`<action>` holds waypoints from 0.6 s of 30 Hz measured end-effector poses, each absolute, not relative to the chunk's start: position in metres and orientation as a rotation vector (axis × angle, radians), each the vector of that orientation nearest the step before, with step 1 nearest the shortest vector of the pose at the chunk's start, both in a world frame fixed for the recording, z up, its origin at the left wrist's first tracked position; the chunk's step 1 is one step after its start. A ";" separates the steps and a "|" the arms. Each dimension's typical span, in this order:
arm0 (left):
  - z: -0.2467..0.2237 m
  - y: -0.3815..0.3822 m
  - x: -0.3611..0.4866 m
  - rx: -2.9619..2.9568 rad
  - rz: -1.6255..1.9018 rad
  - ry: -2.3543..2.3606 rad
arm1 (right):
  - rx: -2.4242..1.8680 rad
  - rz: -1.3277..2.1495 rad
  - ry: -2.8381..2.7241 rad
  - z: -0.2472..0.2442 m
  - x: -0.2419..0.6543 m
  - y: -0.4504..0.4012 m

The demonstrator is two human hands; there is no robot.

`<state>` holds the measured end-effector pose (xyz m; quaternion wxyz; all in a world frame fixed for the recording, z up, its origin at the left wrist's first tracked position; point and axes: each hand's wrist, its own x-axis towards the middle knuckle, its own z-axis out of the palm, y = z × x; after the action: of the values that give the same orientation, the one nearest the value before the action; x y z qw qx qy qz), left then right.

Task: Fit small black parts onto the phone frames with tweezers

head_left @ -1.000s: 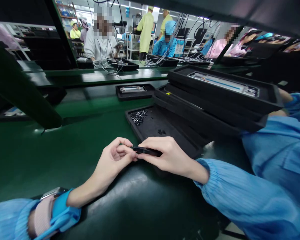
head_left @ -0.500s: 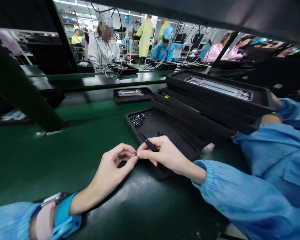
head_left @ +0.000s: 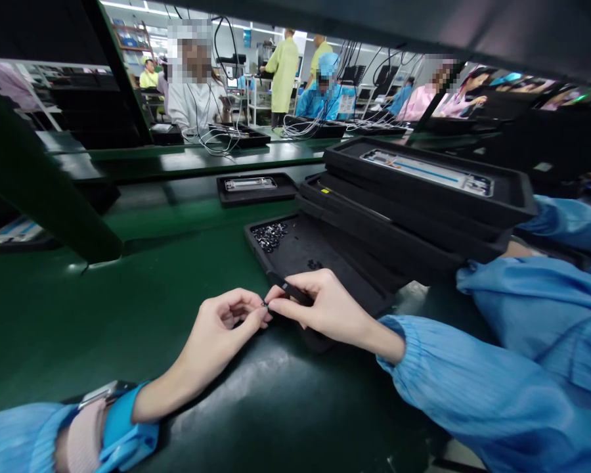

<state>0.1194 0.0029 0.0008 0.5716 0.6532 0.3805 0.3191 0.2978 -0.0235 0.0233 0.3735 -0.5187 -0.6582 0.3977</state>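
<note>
Both hands up front, low, pulled in close together. Left hand (head_left: pixel 229 318) comes in from lower left, palm turned inward, fingers curled, left forearm (head_left: pixel 187 374) angled up toward the middle. Right hand (head_left: pixel 322 305) comes in from the right, back up, fingers bent into a pinch, right forearm (head_left: pixel 369 332) running out to the right. Left fingertips (head_left: pixel 261 315) and right fingertips (head_left: pixel 278 305) nearly touching.
</note>
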 end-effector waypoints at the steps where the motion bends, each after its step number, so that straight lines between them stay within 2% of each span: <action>1: 0.001 0.003 0.119 1.528 0.748 0.884 | -1.316 0.960 -1.722 0.024 0.297 -0.024; 4: 0.002 0.001 0.120 1.525 0.766 0.851 | -1.283 0.893 -1.758 0.025 0.297 -0.025; 11: 0.003 0.000 0.120 1.549 0.805 0.845 | -1.260 1.090 -1.636 0.022 0.297 -0.022; 18: 0.005 0.002 0.119 1.587 0.802 0.853 | -1.255 1.055 -1.663 0.022 0.296 -0.024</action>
<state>0.1194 0.0021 0.0048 0.5520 0.6710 0.3606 0.3391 0.2956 -0.0241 0.0216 0.3923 -0.4943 -0.6551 0.4154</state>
